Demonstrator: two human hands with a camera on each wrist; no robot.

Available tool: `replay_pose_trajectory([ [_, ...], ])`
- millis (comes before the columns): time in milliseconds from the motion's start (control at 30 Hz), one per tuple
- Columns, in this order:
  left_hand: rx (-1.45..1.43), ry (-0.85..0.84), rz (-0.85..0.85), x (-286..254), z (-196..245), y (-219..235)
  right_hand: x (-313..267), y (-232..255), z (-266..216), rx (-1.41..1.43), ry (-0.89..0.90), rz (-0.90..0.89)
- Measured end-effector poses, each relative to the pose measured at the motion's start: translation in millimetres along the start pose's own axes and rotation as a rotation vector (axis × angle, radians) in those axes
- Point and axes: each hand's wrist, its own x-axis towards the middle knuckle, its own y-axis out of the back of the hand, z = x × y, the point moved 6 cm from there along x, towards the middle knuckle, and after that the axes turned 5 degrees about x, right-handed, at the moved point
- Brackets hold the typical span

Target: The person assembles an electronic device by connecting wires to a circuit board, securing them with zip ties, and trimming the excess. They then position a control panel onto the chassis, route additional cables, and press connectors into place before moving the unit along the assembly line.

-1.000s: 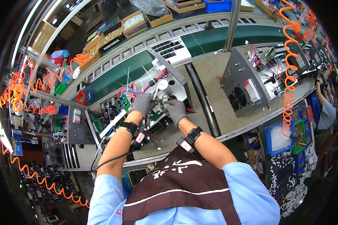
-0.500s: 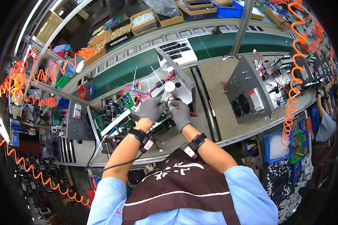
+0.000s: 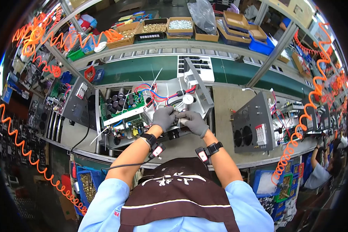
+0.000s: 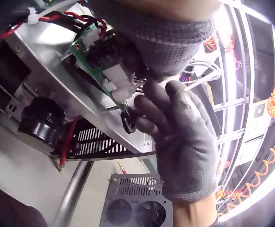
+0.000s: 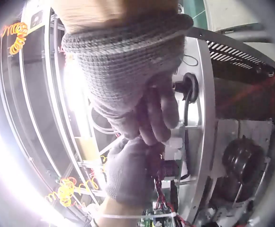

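Note:
Both hands wear grey knit gloves and meet over an open metal machine chassis (image 3: 143,91). My left hand (image 3: 164,118) reaches in from the left, its fingertips close to those of my right hand (image 3: 194,123). The right hand's fingers (image 4: 149,106) are bent inward beside a small green circuit board (image 4: 97,64) with white connectors (image 4: 114,75). A black grommet (image 4: 128,119) sits in the metal panel by those fingertips. I cannot tell what the fingertips hold, as the gloves cover it. A white-topped round part (image 3: 187,99) stands just behind the right hand.
Red and blue wires (image 3: 154,92) and a board with black capacitors (image 3: 116,102) fill the chassis's left side. Another grey machine (image 3: 251,123) stands to the right, one (image 3: 81,102) to the left. An orange coiled hose (image 3: 303,127) hangs at right. Boxes of fasteners (image 3: 152,28) line the back.
The head view has turned, so the bench now lies more level and the chassis appears lower. Both hands stay together at the same part of the chassis, fingertips close.

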Motion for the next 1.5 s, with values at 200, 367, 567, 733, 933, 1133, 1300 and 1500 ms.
replay_pose_trajectory([
  [200,-0.203,0.012,-0.043,-0.8,-19.2,-25.7,-22.0,-20.8,-57.1,-0.776,0.651,0.146],
  [367,-0.115,0.088,-0.101,-3.6,-9.2,-12.1,-22.1,-40.3,-55.3,-0.945,0.845,-0.069],
  [567,-0.203,0.097,-0.013,-9.7,-7.3,-5.2,-14.2,-37.2,-57.4,-1.059,0.706,0.081],
  [733,-0.178,0.055,0.023,-2.5,-8.8,-26.3,-12.0,-48.2,-57.4,-1.332,0.631,0.067],
  [933,-0.221,0.171,-0.095,-7.3,-3.3,-3.3,-2.8,-45.2,-68.8,-1.459,0.739,0.108],
  [1133,-0.273,0.134,0.003,4.0,-5.7,-3.4,7.3,-5.0,-38.3,-1.152,0.510,0.199],
  [1300,-0.302,0.131,0.067,12.2,-6.2,-9.6,15.1,34.4,0.6,-0.681,0.145,0.245],
  [1500,-0.264,-0.295,-0.037,-23.7,21.4,60.6,7.0,26.4,2.0,-0.337,0.043,0.322],
])
